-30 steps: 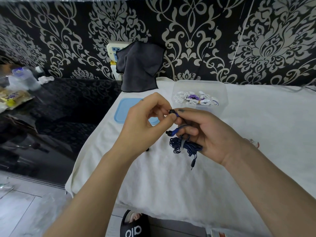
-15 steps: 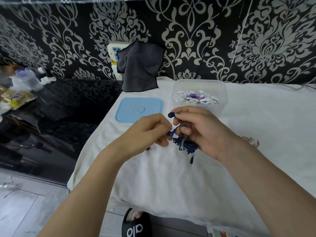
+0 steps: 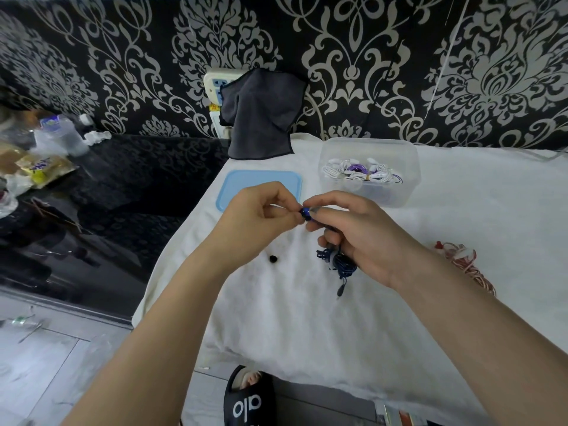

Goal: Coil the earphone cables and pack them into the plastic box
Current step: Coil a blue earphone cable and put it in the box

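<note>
Just in front of the clear plastic box (image 3: 368,149), above the white cloth (image 3: 276,318) that covers the surface, the two hands meet over a dark blue earphone. The left hand (image 3: 258,219) has its fingers (image 3: 276,195) curled, thumb and forefinger pinching the blue earbud (image 3: 305,213) at its tip. The right hand (image 3: 362,238) touches the same earbud with its forefinger and thumb, while its lower fingers (image 3: 329,241) curl round the coiled blue cable (image 3: 336,262), whose bundle hangs beneath the palm with the plug (image 3: 340,291) dangling just over the cloth. Inside the box lie white and purple earphones (image 3: 359,172), already coiled. Left of the box, flat on the cloth, lies the light blue lid (image 3: 246,182), partly hidden by the left hand. A small black ear tip (image 3: 273,258) sits on the cloth nearer the person than the box, beneath the left wrist. Right of the box and nearer the person, a red and white cable (image 3: 467,262) lies loose beside the right forearm. Behind the box and to its left, a dark grey cloth (image 3: 261,115) hangs against the patterned wall.
</note>
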